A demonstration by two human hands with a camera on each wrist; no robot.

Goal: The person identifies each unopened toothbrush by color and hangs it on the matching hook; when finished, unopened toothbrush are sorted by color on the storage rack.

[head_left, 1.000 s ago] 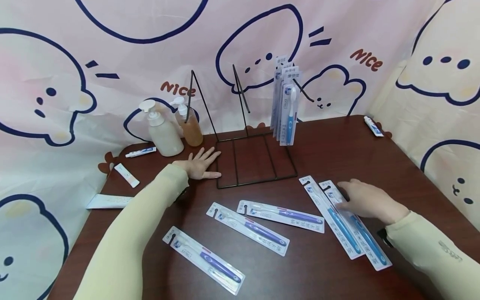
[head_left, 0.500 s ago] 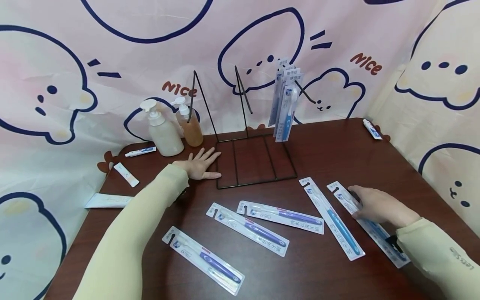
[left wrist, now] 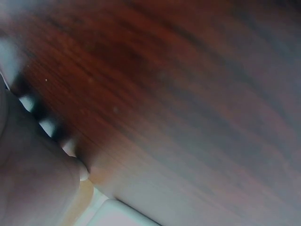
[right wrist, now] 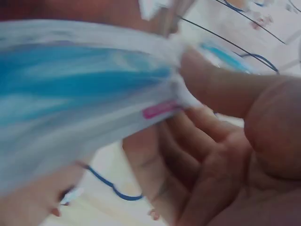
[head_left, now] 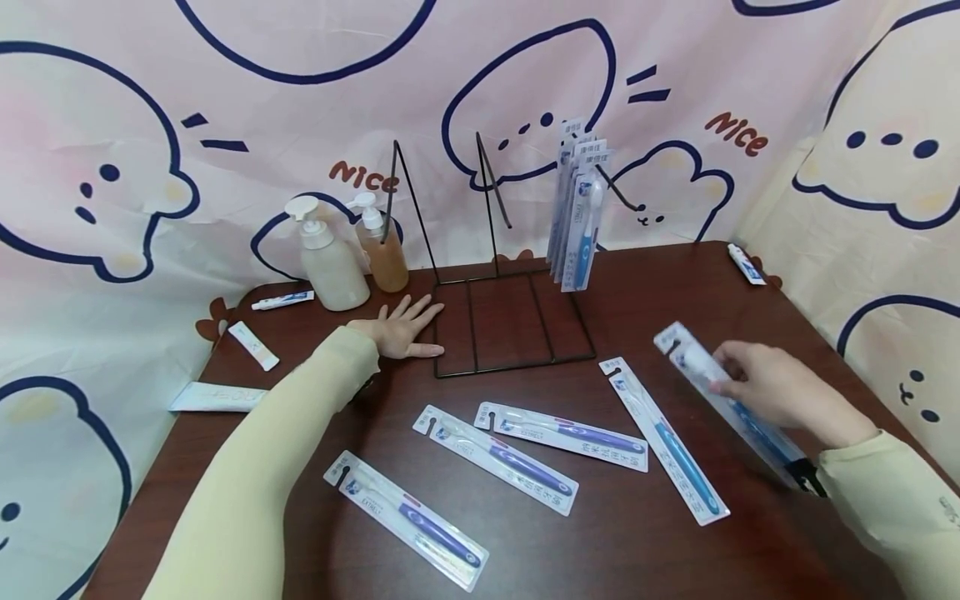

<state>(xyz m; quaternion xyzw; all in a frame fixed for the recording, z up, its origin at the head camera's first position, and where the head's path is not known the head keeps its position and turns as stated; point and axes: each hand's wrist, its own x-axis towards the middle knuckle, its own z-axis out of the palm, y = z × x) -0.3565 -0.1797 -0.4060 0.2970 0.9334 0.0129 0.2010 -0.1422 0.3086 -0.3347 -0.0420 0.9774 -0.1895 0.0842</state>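
My right hand pinches a packaged blue toothbrush between thumb and fingers, tilted above the table; its blue handle fills the left of the right wrist view. My left hand lies with fingers spread on the table, thumb and fingertips at the left side of the black wire rack. Several packaged toothbrushes hang from the rack's right hook. Another blue toothbrush pack lies right of centre. Three purple packs lie on the table: one behind, one central, one in front.
Behind my left hand stand a white pump bottle and an amber pump bottle. Toothpaste tubes lie at left: a small one, a short one, a large one. Another tube lies far right. Patterned cloth surrounds the table.
My right hand has slid the blue toothbrush pack rightward, apart from the other blue pack, then raised it off the table. My left hand stays in place.
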